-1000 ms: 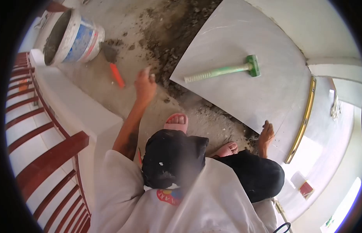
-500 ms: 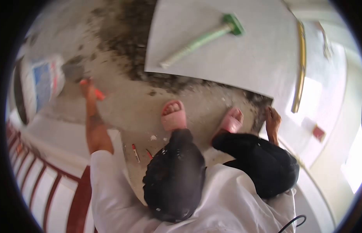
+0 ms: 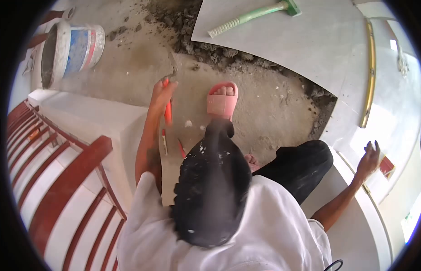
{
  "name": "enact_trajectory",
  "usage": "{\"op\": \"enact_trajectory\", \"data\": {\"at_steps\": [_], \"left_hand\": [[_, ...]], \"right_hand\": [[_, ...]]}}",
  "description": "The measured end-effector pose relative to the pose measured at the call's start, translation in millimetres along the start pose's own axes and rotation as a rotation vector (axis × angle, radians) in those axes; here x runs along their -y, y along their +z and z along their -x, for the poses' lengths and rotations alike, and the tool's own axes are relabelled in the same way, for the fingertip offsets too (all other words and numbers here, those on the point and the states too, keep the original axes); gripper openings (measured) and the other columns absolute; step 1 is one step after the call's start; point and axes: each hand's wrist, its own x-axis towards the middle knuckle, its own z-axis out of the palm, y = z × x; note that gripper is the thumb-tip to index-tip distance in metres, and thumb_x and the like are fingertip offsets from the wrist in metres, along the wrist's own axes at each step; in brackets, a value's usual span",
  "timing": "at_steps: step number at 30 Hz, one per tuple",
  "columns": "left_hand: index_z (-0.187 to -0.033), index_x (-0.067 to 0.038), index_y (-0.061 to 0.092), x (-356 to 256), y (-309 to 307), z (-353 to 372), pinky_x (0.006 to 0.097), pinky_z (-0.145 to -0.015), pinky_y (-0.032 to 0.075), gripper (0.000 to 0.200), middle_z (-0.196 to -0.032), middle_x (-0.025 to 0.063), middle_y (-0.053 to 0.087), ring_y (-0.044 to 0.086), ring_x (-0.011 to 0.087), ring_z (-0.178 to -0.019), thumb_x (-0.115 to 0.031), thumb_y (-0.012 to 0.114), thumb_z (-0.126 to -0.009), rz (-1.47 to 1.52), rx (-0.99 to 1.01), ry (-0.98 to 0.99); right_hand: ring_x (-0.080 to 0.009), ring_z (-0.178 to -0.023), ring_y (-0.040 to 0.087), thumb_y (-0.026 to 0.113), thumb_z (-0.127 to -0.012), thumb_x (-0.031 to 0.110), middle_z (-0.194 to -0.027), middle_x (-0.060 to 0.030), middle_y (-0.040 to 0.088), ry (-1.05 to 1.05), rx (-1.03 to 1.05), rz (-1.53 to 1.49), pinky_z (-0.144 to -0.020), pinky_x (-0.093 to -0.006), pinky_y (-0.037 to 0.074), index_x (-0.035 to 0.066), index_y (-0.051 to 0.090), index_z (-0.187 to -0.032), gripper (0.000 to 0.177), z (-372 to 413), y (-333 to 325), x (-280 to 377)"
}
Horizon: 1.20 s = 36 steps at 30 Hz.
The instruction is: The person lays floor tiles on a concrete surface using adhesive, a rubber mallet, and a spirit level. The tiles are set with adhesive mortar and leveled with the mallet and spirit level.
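My left hand (image 3: 162, 95) is wrapped round the orange-red handle of a trowel (image 3: 168, 113), held low over the dusty floor. The trowel's metal neck points away from me, and its blade is hard to make out against the cement. Out to the right, my right hand (image 3: 368, 161) holds nothing, its fingers partly spread. It is above the pale tiled surface, nearest to a small red block (image 3: 387, 167). A large pale tile (image 3: 283, 49) lies on rough mortar (image 3: 246, 61) ahead, with a green-headed mallet (image 3: 251, 17) on top of it.
A white bucket with a blue label (image 3: 84, 49) lies tipped at the left. A red railing (image 3: 70, 185) runs beside a white ledge (image 3: 93, 115). A marker (image 3: 165, 142) and a red tool (image 3: 181, 148) lie near my knee. A yellow level (image 3: 369, 74) rests on the right.
My left hand has brought the trowel rightward, away from the bucket. My right hand has left the tile's near corner and moved right. The view has shifted, and my right foot is now mostly hidden.
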Motion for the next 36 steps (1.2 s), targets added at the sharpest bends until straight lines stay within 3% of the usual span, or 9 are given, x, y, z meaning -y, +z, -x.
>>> {"op": "enact_trajectory", "data": {"at_steps": [4, 6, 7, 13, 20, 24, 28, 35, 36], "left_hand": [[-0.082, -0.005, 0.054, -5.1, 44.2, -12.8, 0.0346, -0.041, 0.043, 0.013, -0.060, 0.0021, 0.049, 0.051, 0.0161, -0.049, -0.015, 0.062, -0.084, -0.060, 0.016, 0.100], [-0.080, -0.004, 0.055, 0.1, 80.5, -19.1, 0.0365, -0.043, 0.044, 0.011, -0.059, 0.0051, 0.050, 0.052, 0.0188, -0.050, -0.012, 0.063, -0.083, 0.136, -0.040, -0.177], [-0.080, -0.003, 0.055, -9.6, 93.4, -15.8, 0.0365, -0.043, 0.043, 0.010, -0.058, 0.0056, 0.049, 0.051, 0.0186, -0.048, -0.010, 0.062, -0.082, 0.267, -0.007, -0.130], [-0.076, -0.003, 0.050, -24.0, 170.0, -6.0, 0.0354, -0.041, 0.038, 0.010, -0.057, 0.0041, 0.043, 0.043, 0.0163, -0.044, 0.001, 0.058, -0.081, 0.977, 0.092, -0.118], [-0.072, 0.001, 0.048, -59.9, 173.9, 1.5, 0.0352, -0.041, 0.042, 0.013, -0.059, 0.0054, 0.045, 0.045, 0.0171, -0.044, 0.000, 0.056, -0.082, 0.714, -0.026, -0.137], [-0.074, 0.002, 0.051, -46.5, 205.0, 15.4, 0.0373, -0.040, 0.044, 0.011, -0.060, 0.0076, 0.048, 0.047, 0.0193, -0.044, -0.002, 0.057, -0.082, 0.569, -0.092, 0.010], [-0.094, 0.003, 0.050, -44.0, 244.8, 40.6, 0.0403, -0.036, 0.044, 0.014, -0.063, 0.0095, 0.051, 0.050, 0.0222, -0.041, -0.005, 0.052, -0.082, 0.546, -0.011, 0.056], [-0.082, 0.000, 0.048, -0.3, 239.3, 72.6, 0.0375, -0.038, 0.045, 0.009, -0.063, 0.0083, 0.050, 0.050, 0.0199, -0.043, -0.006, 0.054, -0.082, 0.389, 0.071, -0.013], [-0.080, 0.000, 0.048, 13.1, 225.0, 61.8, 0.0367, -0.039, 0.046, 0.010, -0.063, 0.0081, 0.051, 0.050, 0.0187, -0.044, -0.007, 0.055, -0.081, 0.380, 0.112, 0.006]], "right_hand": [[-0.0340, -0.107, 0.063, 0.053, -0.093, 0.051, -0.111, -0.0178, 0.069, -0.008, 0.131, 0.253, -0.097, -0.0421, 0.043, 0.001, 0.050, -0.135, 0.066, 24.5, -22.9, -2.7], [-0.0362, -0.108, 0.062, 0.051, -0.092, 0.055, -0.112, -0.0188, 0.068, -0.021, 0.142, 0.235, -0.098, -0.0445, 0.043, 0.000, 0.049, -0.136, 0.071, 30.5, -28.8, -8.1], [-0.0363, -0.107, 0.062, 0.051, -0.092, 0.056, -0.111, -0.0189, 0.069, -0.082, 0.054, 0.191, -0.098, -0.0452, 0.043, 0.000, 0.049, -0.136, 0.071, 13.1, -12.9, -47.8], [-0.0412, -0.101, 0.064, 0.054, -0.093, 0.053, -0.104, -0.0252, 0.068, -0.035, 0.061, 0.186, -0.092, -0.0468, 0.045, 0.006, 0.049, -0.139, 0.067, 44.2, -29.7, 3.1], [-0.0408, -0.106, 0.063, 0.054, -0.090, 0.057, -0.106, -0.0269, 0.067, -0.049, 0.084, 0.088, -0.095, -0.0475, 0.045, 0.008, 0.047, -0.142, 0.071, 29.4, -14.0, -9.1], [-0.0408, -0.106, 0.063, 0.053, -0.090, 0.059, -0.107, -0.0266, 0.067, -0.032, 0.035, 0.097, -0.094, -0.0473, 0.045, 0.011, 0.043, -0.145, 0.074, 22.7, -7.6, -6.3], [-0.0391, -0.105, 0.064, 0.052, -0.089, 0.062, -0.106, -0.0250, 0.068, 0.011, 0.104, -0.022, -0.094, -0.0467, 0.044, 0.014, 0.038, -0.149, 0.078, 19.6, -7.4, -6.7], [-0.0318, -0.086, 0.066, 0.054, -0.090, 0.055, -0.099, -0.0218, 0.069, -0.097, -0.013, 0.110, -0.091, -0.0457, 0.044, 0.007, 0.043, -0.144, 0.073, 17.3, 0.3, -37.1], [-0.0295, -0.077, 0.063, 0.055, -0.090, 0.053, -0.082, -0.0183, 0.067, 0.032, 0.057, 0.095, -0.084, -0.0455, 0.044, 0.005, 0.045, -0.143, 0.072, 37.9, -23.6, 4.5]]}}
